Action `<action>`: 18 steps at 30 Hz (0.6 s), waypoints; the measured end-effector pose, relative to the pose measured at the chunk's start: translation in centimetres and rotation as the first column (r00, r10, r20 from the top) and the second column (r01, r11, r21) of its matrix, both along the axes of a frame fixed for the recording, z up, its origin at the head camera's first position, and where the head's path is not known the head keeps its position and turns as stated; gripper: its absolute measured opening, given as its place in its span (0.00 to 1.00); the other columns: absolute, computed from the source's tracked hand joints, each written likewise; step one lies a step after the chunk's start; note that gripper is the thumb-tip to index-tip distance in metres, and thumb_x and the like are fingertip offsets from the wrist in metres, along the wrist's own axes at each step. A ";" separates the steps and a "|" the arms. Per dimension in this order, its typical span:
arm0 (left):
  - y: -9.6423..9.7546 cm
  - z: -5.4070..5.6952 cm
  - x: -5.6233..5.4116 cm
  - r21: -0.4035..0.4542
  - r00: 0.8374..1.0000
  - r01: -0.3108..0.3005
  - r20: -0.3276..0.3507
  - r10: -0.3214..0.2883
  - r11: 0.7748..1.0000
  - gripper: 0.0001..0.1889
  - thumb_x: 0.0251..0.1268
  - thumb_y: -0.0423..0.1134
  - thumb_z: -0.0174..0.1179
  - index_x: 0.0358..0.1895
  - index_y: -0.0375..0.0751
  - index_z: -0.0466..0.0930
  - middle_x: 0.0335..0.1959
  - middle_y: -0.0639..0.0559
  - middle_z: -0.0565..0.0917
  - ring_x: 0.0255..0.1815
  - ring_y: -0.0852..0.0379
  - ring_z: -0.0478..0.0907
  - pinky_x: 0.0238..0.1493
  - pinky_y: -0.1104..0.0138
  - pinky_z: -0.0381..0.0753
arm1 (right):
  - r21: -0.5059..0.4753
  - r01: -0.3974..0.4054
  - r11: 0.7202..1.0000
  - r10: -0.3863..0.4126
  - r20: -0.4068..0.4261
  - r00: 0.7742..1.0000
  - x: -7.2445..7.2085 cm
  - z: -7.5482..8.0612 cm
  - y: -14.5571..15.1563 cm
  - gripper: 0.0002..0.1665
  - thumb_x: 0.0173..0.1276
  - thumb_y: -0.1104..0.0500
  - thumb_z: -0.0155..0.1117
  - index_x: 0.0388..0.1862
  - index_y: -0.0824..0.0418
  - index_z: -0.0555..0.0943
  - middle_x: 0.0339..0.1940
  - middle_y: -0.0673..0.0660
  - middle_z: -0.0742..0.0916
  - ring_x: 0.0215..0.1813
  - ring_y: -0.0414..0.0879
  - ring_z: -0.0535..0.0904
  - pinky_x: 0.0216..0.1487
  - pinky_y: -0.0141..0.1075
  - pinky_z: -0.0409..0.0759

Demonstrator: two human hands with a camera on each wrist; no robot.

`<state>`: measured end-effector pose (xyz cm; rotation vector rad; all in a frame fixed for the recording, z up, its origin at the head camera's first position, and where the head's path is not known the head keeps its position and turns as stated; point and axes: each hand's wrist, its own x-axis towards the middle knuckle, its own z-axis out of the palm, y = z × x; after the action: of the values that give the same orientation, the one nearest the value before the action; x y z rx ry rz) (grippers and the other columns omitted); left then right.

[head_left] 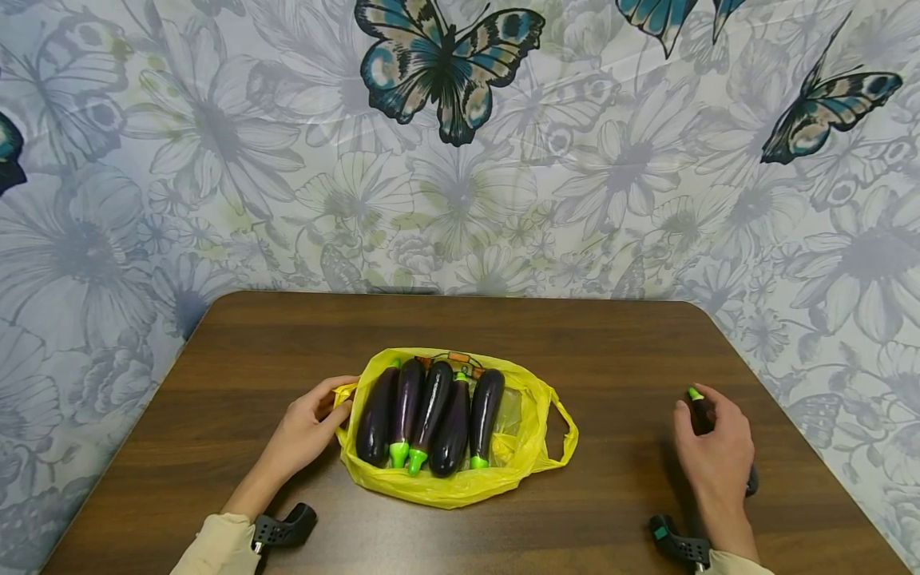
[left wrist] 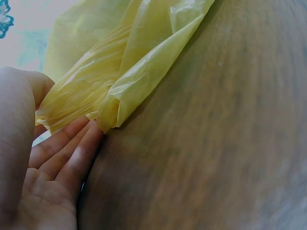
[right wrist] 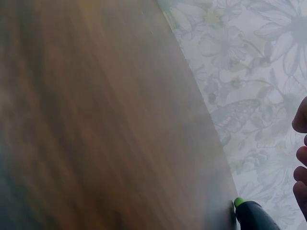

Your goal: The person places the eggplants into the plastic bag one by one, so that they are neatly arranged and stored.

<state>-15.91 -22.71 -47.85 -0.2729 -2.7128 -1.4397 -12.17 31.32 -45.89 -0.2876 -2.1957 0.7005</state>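
Note:
A yellow plastic bag [head_left: 460, 487] lies spread on the table with its mouth facing up. Several dark purple eggplants [head_left: 434, 407] rest side by side inside it, some with green stem ends toward the person. My left hand [head_left: 309, 423] pinches the gathered left handle of the bag between thumb and fingers; the bunched plastic [left wrist: 86, 96] shows in the left wrist view. At the table's right, my right hand [head_left: 715, 451] is over another eggplant [head_left: 700, 415], hiding most of it. In the right wrist view, the fingertips [right wrist: 301, 153] stand apart from this green-tipped eggplant [right wrist: 254, 215].
The brown wooden table [head_left: 287, 335] has its right edge close beyond my right hand. Behind it hangs a pale backdrop [head_left: 460, 208] printed with flowers and butterflies. The bag's right handle [head_left: 568, 435] forms a loop on the table. Black wrist mounts [head_left: 285, 527] sit on both wrists.

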 end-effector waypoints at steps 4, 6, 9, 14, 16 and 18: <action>0.0 -0.1 0.0 -0.010 1.000 -0.002 0.003 0.002 1.000 0.21 0.78 0.39 0.58 0.70 0.47 0.75 0.66 0.40 0.81 0.63 0.38 0.81 0.62 0.44 0.80 | 0.004 0.001 1.000 -0.002 0.006 1.000 0.1 0.2 0.4 0.21 0.67 0.62 0.66 0.58 0.69 0.82 0.51 0.74 0.85 0.53 0.71 0.77 0.52 0.63 0.71; 0.0 -0.1 0.0 -0.011 1.000 0.000 0.005 0.000 1.000 0.21 0.78 0.38 0.58 0.70 0.46 0.75 0.66 0.39 0.81 0.62 0.38 0.81 0.62 0.44 0.80 | 0.006 0.012 1.000 -0.012 0.018 1.000 0.2 0.2 0.6 0.22 0.67 0.62 0.66 0.58 0.69 0.82 0.51 0.74 0.85 0.54 0.72 0.76 0.52 0.65 0.70; -0.1 -0.1 0.0 -0.009 1.000 -0.001 0.009 0.001 1.000 0.21 0.78 0.38 0.58 0.70 0.46 0.74 0.66 0.40 0.80 0.63 0.38 0.81 0.62 0.44 0.80 | 0.010 0.038 0.999 -0.038 0.048 0.998 0.3 0.2 0.9 0.23 0.67 0.61 0.65 0.59 0.69 0.82 0.51 0.74 0.85 0.53 0.71 0.76 0.52 0.65 0.70; 0.0 0.0 0.0 0.000 1.000 0.000 0.007 0.000 1.000 0.21 0.78 0.38 0.58 0.70 0.46 0.75 0.66 0.40 0.80 0.64 0.38 0.80 0.63 0.43 0.80 | 0.003 0.073 0.997 -0.073 0.103 0.992 0.4 0.3 1.6 0.24 0.67 0.60 0.65 0.60 0.69 0.82 0.53 0.74 0.84 0.55 0.73 0.75 0.53 0.65 0.70; 0.0 0.0 0.0 -0.003 1.000 0.001 0.007 -0.001 1.000 0.21 0.78 0.39 0.58 0.70 0.46 0.75 0.66 0.40 0.80 0.64 0.38 0.80 0.63 0.44 0.80 | 0.000 0.092 0.996 -0.092 0.129 0.987 0.5 0.4 1.9 0.24 0.67 0.60 0.64 0.60 0.68 0.82 0.55 0.74 0.84 0.56 0.73 0.75 0.54 0.65 0.70; 0.0 0.1 0.0 -0.001 1.000 -0.001 0.008 0.001 1.000 0.21 0.78 0.38 0.58 0.70 0.46 0.75 0.66 0.40 0.81 0.64 0.38 0.80 0.63 0.44 0.80 | -0.001 0.111 0.994 -0.109 0.160 0.981 0.6 0.4 2.1 0.25 0.67 0.59 0.64 0.61 0.69 0.81 0.56 0.74 0.84 0.57 0.74 0.75 0.55 0.65 0.70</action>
<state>-15.89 -22.73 -47.78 -0.2667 -2.7198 -1.4424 -11.55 33.46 -45.44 -0.4812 -2.3075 0.6463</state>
